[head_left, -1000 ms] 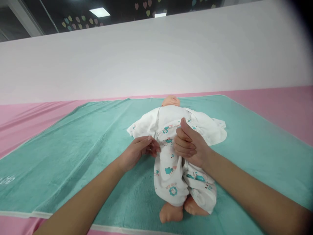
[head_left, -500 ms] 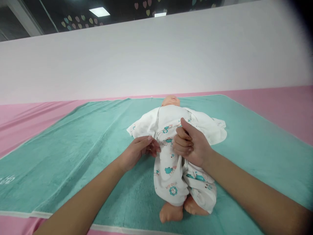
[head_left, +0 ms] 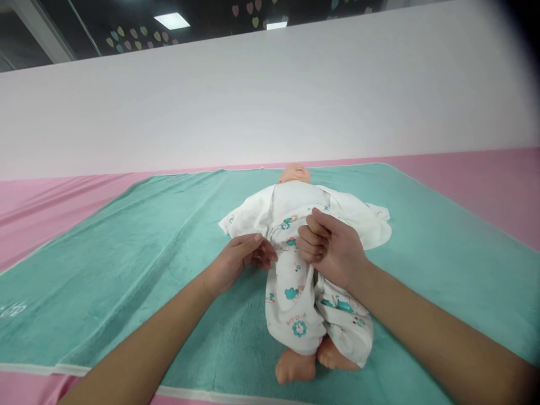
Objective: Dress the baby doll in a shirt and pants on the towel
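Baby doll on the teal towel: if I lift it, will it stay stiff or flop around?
The white printed suit looks loose and will probably bunch or slip over the body. The baby doll has firm-looking moulded feet, so its limbs likely hold some shape rather than dangle limply.

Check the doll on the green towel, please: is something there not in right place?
The white printed baby garment on the doll looks odd: its upper part is bunched high at the chest and spread wide at the sides, so no arms show, and it nearly covers the head.
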The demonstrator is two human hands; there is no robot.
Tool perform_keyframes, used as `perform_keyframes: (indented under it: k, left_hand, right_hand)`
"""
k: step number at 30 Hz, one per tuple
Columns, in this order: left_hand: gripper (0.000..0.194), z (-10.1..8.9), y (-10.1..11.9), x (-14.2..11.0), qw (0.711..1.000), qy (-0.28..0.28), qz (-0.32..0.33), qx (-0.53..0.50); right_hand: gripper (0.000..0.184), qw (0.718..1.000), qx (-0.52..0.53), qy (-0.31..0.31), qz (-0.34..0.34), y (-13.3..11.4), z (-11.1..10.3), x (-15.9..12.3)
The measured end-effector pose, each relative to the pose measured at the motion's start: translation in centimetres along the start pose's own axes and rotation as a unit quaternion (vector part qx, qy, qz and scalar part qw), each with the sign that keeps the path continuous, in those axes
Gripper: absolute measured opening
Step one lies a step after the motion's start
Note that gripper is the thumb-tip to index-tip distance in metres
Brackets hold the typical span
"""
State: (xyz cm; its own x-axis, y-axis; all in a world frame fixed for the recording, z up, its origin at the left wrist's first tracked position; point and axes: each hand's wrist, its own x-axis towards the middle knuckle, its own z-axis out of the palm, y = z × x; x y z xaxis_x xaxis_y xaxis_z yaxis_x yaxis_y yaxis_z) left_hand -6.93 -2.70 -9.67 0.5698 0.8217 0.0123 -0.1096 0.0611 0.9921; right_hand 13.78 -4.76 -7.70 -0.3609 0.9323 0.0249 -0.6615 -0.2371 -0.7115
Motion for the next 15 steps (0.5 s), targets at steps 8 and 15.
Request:
perform_keyframes:
  k: [8,15]
  left_hand:
    - [0.038,0.00,-0.02,-0.02,1.000,0.003,-0.004,0.006]
    - [0.038,0.03,0.03,-0.05,1.000,0.004,-0.001,0.011]
  right_hand:
    - [0.052,0.999,0.015,-0.030,0.040,-0.15,-0.57,0.19]
    - [0.049,1.000,0.017,-0.012,0.010,-0.09,-0.28,0.07]
